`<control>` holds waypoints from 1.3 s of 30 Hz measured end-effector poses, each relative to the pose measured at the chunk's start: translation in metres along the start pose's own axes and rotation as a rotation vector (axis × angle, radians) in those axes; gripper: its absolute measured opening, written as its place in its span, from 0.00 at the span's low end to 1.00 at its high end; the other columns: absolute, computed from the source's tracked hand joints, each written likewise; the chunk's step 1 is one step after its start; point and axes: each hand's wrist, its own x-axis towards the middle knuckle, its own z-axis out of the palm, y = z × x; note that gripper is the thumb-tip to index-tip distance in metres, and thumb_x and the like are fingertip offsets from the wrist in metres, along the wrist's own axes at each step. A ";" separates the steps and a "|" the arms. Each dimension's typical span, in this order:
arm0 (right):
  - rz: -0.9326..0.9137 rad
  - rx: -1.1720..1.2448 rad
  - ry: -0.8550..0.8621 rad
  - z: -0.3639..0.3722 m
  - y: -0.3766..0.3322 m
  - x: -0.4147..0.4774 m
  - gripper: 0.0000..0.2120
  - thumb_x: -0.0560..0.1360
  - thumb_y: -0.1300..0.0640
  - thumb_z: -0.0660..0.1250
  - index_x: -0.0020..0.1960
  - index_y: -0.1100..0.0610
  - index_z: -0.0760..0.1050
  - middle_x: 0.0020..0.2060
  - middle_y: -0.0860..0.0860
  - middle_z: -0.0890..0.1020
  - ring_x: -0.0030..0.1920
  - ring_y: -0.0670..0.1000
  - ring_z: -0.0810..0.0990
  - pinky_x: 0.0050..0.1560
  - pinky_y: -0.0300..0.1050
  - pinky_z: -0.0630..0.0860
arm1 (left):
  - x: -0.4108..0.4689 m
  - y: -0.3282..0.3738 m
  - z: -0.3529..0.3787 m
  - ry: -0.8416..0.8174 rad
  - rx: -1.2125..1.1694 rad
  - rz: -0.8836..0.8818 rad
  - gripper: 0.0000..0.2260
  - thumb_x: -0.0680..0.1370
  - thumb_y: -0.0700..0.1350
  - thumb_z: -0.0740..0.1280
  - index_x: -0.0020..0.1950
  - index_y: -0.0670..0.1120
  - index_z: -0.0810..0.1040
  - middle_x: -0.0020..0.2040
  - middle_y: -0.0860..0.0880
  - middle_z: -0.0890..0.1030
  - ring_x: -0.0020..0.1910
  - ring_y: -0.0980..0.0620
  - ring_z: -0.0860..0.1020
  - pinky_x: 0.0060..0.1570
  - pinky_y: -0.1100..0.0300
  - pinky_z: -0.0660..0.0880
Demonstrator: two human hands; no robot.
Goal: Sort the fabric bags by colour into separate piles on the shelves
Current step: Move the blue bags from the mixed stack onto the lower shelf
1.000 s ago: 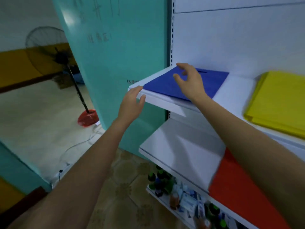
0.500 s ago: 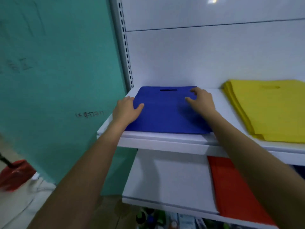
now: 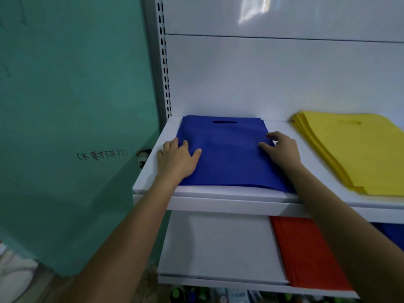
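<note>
A pile of blue fabric bags lies flat at the left end of the upper white shelf, handle slot toward the back wall. My left hand rests palm down on the pile's left edge, fingers straight. My right hand presses on the pile's right side, fingers slightly bent, holding nothing. A pile of yellow bags sits further right on the same shelf. On the lower shelf lies a pile of red bags, partly hidden by my right forearm. A bit of another blue bag shows at the far right there.
A teal door with handwriting and a knob stands close to the shelf's left side. A slotted upright runs up the white back panel. Bottles and packets fill the level below the lower shelf.
The view has closed in on the upper shelf. Both hands have slid outward and now lie on the left and right sides of the blue pile.
</note>
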 end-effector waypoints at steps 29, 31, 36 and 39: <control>-0.015 0.321 0.461 -0.119 0.059 -0.108 0.17 0.77 0.66 0.57 0.62 0.57 0.74 0.54 0.45 0.74 0.52 0.42 0.72 0.50 0.30 0.70 | -0.056 0.092 -0.013 0.284 -0.586 0.533 0.20 0.76 0.42 0.67 0.68 0.43 0.70 0.61 0.45 0.70 0.59 0.53 0.69 0.54 0.74 0.59; 0.055 0.313 0.514 -0.145 0.087 -0.135 0.17 0.78 0.65 0.57 0.63 0.54 0.74 0.54 0.46 0.75 0.51 0.44 0.73 0.48 0.33 0.72 | -0.074 0.123 -0.003 0.233 -0.655 0.595 0.20 0.75 0.41 0.68 0.67 0.42 0.71 0.62 0.44 0.71 0.61 0.51 0.69 0.54 0.76 0.58; 0.236 0.303 0.579 -0.199 0.167 -0.206 0.16 0.79 0.62 0.57 0.65 0.53 0.72 0.61 0.50 0.75 0.54 0.49 0.76 0.43 0.34 0.75 | -0.129 0.203 0.039 0.041 -0.772 0.690 0.21 0.74 0.39 0.69 0.66 0.40 0.72 0.63 0.42 0.72 0.62 0.48 0.71 0.58 0.70 0.62; 0.367 0.296 0.599 -0.224 0.221 -0.246 0.16 0.79 0.61 0.57 0.65 0.54 0.72 0.61 0.50 0.75 0.57 0.51 0.75 0.53 0.45 0.76 | -0.164 0.248 0.075 -0.090 -0.783 0.733 0.21 0.74 0.39 0.69 0.66 0.39 0.71 0.64 0.41 0.71 0.64 0.48 0.70 0.61 0.67 0.62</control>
